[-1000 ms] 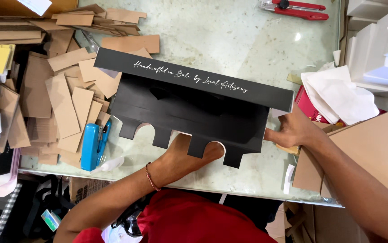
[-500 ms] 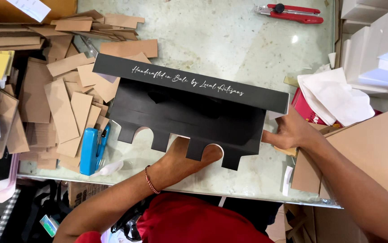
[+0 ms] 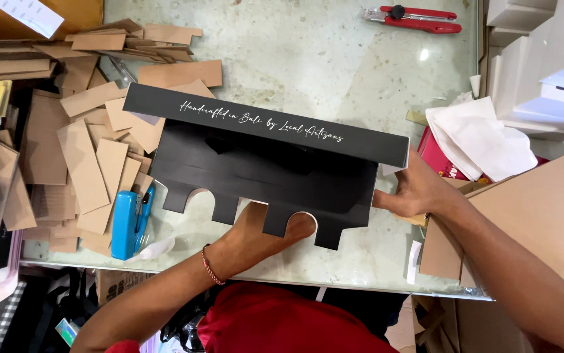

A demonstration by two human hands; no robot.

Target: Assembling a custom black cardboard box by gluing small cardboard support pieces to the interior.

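My left hand (image 3: 265, 232) lies under the near edge of the black cardboard box blank (image 3: 262, 167), palm up against its notched flaps — the fingers are slid beneath the card, so I cannot tell how far they are spread, only that they support it rather than pinch it. A thin red cord bracelet (image 3: 211, 265) sits on that wrist. My right hand (image 3: 412, 189) grips the blank's right end, thumb on top and fingers hidden behind the card, pressed together on the edge.

The blank rests in the middle of the pale stone counter (image 3: 321, 59), tilted a little, with its far long panel folded upright toward me; that panel carries a line of white script. The near edge has a row of rounded cut-outs between square tabs.

To the left, a loose pile of brown cardboard strips (image 3: 92, 157) spreads across the counter and touches the blank's left corner. A blue stapler (image 3: 125, 225) lies at the pile's near edge, just beside the leftmost tab. A red utility knife (image 3: 412, 16) lies well apart at the far side of the counter. On the right, crumpled white paper (image 3: 478, 140) sits on a red packet (image 3: 442, 157), near my right hand — and a large brown cardboard sheet (image 3: 543, 216) lies under my right forearm.
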